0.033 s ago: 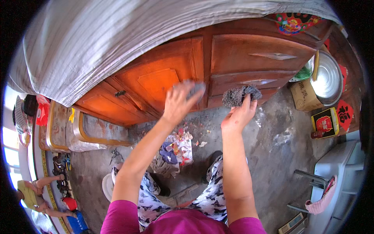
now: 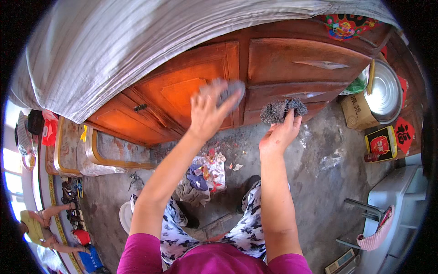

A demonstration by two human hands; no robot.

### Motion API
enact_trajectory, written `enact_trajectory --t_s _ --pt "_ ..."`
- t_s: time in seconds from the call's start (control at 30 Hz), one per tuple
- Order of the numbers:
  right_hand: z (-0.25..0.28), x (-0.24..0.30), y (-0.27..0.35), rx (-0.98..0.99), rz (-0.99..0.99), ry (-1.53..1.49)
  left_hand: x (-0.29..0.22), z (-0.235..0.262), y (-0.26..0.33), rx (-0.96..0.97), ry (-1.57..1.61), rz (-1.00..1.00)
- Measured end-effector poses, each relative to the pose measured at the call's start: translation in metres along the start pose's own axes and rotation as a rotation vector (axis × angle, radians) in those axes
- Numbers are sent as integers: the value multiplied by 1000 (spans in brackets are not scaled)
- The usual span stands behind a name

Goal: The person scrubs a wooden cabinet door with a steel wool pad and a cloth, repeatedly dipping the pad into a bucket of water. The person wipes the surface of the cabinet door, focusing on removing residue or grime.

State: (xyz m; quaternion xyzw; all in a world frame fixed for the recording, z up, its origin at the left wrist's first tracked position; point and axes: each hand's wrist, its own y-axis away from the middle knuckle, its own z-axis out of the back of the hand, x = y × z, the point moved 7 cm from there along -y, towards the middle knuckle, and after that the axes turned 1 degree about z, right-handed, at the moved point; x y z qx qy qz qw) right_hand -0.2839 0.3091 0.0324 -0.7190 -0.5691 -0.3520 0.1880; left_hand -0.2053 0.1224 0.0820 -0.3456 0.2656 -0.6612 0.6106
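My left hand (image 2: 205, 114), smeared by motion, is closed on a flat grey pad (image 2: 236, 93) with a rounded edge. It is in front of the wooden cabinet's orange-brown door (image 2: 182, 98), close to the upright beside the drawers; whether the pad touches the wood I cannot tell. In my right hand (image 2: 277, 139) is a dark, tangled steel wool scourer (image 2: 275, 112), pinched between thumb and fingers below the lower drawers (image 2: 310, 93). A grey striped cloth (image 2: 137, 41) drapes over the cabinet top.
Rags (image 2: 194, 187) and litter lie on the concrete floor between my feet. Padded seats (image 2: 123, 153) stand at the left. A cardboard box (image 2: 357, 112), a round metal lid (image 2: 385, 93) and a grey plastic chair (image 2: 388, 196) are at the right. Another person (image 2: 36, 228) is at the lower left.
My left hand has moved slightly up the cabinet front with the grey pad, and more of the pad shows. The right hand and the scourer have hardly shifted.
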Motion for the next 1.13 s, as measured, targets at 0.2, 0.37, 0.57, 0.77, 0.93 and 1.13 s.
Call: enact_trajectory --t_s 0.2,0.37,0.57,0.77,0.93,1.13 --pt "-6 -9 16 -89 -102 -28 0 26 -84 -475 -251 -75" --pt "1 -12 11 -67 -159 -69 -29 -68 28 -10 -71 -331" --pt "-20 -31 17 195 -257 -233 -42 -140 149 556 -51 -451" --pt "-48 -42 19 581 -422 -493 42 -80 160 687 319 535" --pt "-60 -55 48 624 -441 -329 120 -15 189 233 1541 1699" --pt "-52 -104 66 681 -91 259 156 43 203 -3 1358 1769"
